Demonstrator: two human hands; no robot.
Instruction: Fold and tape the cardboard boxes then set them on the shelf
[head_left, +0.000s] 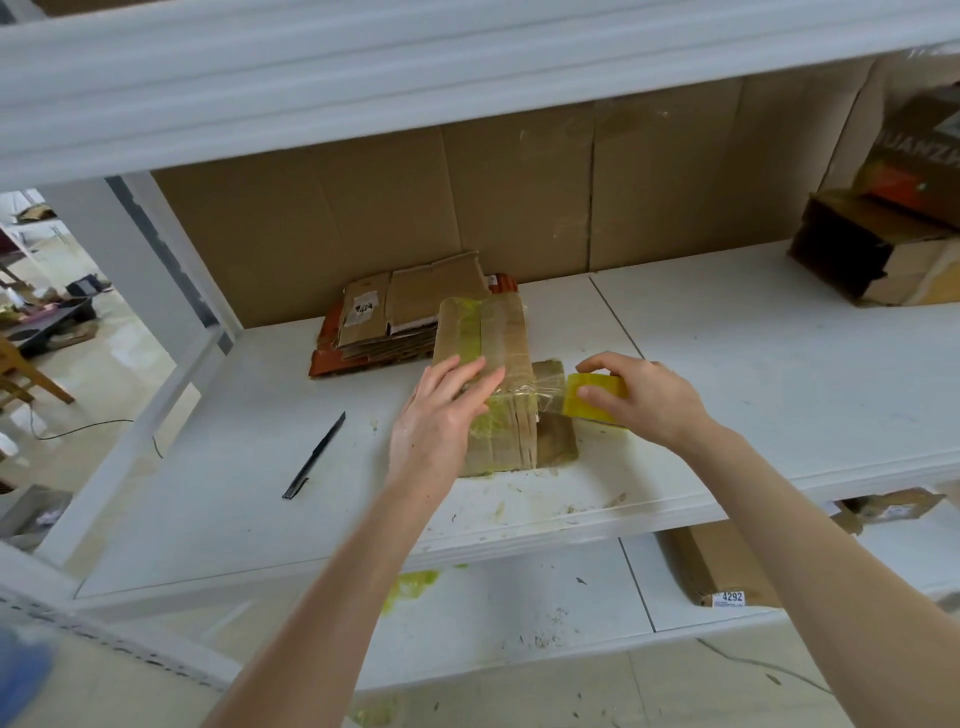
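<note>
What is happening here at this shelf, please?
A person is taping a cardboard box on the white shelf. The left hand presses flat on top of the box. The right hand holds a yellow tape roll beside it, and a strip of clear tape stretches from the box to the roll. A stack of flat cardboard lies behind the box, and a thin black tool lies to its left.

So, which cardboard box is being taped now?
The box under the left hand; clear tape runs from it to the yellow roll in the right hand. The others lie untouched.
</note>
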